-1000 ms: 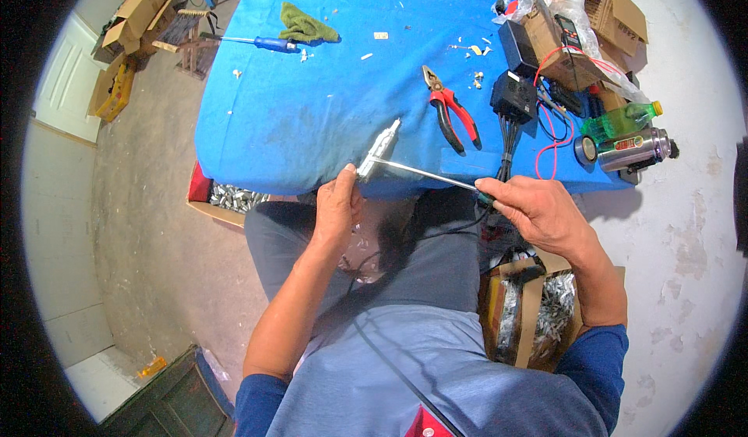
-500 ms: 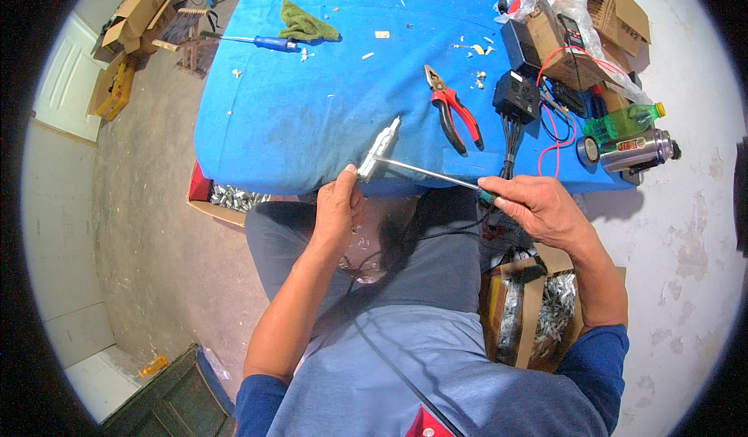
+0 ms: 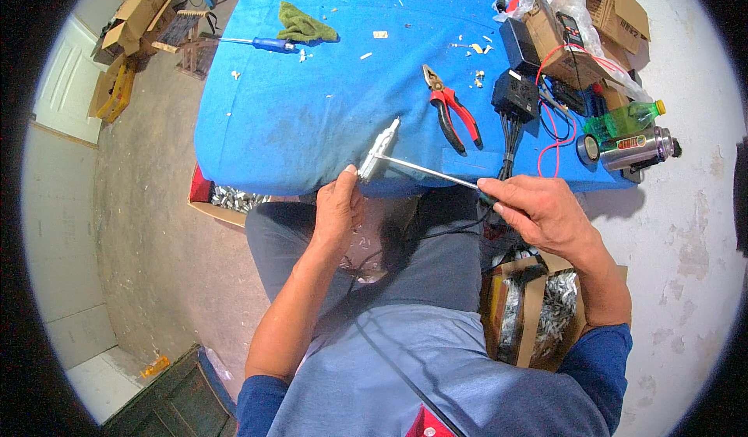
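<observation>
My left hand [image 3: 340, 207] is closed on the near end of a slim white-and-silver part [image 3: 380, 150], pinched under the thumb at the table's front edge. The part's narrow tip points away from me over the blue cloth. In my right hand [image 3: 541, 212] is a screwdriver [image 3: 432, 172] with a long thin metal shaft; the fingers cover most of its dark handle. The shaft's tip meets the side of the white part near its middle. Pliers [image 3: 452, 109] with red and black handles lie on the cloth beyond, jaws slightly apart.
On the blue cloth [image 3: 257, 109] lie a blue-handled screwdriver [image 3: 273, 44], a green rag [image 3: 305, 24] and small scraps. A black box with cables [image 3: 516, 94], a green bottle [image 3: 627, 120] and a steel flask [image 3: 635, 150] crowd the right. Boxes of metal pieces [image 3: 234, 198] stand below.
My right hand has shifted very slightly, with the screwdriver's tip still against the white part. My left hand keeps its grip and place.
</observation>
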Demonstrator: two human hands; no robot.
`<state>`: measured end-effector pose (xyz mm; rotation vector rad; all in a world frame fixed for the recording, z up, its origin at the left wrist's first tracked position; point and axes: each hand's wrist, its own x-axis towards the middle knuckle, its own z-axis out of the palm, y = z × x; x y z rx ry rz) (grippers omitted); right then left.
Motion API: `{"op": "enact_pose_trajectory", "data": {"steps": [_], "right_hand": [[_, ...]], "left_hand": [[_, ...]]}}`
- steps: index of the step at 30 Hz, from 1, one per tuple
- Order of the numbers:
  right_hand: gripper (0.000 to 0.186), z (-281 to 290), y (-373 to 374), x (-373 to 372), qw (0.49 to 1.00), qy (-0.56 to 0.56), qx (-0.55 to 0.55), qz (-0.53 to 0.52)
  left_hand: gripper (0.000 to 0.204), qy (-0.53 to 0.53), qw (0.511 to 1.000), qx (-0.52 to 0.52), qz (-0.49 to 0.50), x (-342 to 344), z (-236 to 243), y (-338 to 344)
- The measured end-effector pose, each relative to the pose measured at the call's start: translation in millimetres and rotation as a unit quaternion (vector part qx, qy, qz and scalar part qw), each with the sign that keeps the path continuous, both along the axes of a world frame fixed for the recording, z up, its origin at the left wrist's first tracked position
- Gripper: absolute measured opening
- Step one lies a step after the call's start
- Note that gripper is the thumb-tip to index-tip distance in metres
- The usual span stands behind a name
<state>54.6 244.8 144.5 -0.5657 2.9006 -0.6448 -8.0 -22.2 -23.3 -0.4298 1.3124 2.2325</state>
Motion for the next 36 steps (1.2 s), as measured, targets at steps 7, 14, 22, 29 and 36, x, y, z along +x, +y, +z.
{"op": "enact_pose_trajectory", "data": {"steps": [7,14,22,29,36], "right_hand": [[0.035,-13,8,-4,0.999,-0.003,-0.048,0.026],[0.033,-24,13,-7,0.996,-0.032,-0.082,0.027],[0.032,-32,19,-8,0.89,-0.348,-0.233,-0.184],[0.039,-31,5,6,0.992,0.094,0.055,0.064],[0.035,-35,19,-5,0.996,-0.021,-0.076,0.041]], "left_hand": [[0.045,0.0,1.0,0.004,0.009,0,-2,1],[0.046,0.004,1.0,0.001,0.006,1,-4,2],[0.044,-0.003,1.0,0.016,0.011,0,-2,-1],[0.046,-0.011,1.0,-0.008,0.012,0,4,-1],[0.046,-0.015,1.0,0.01,0.013,-1,-4,0]]}}
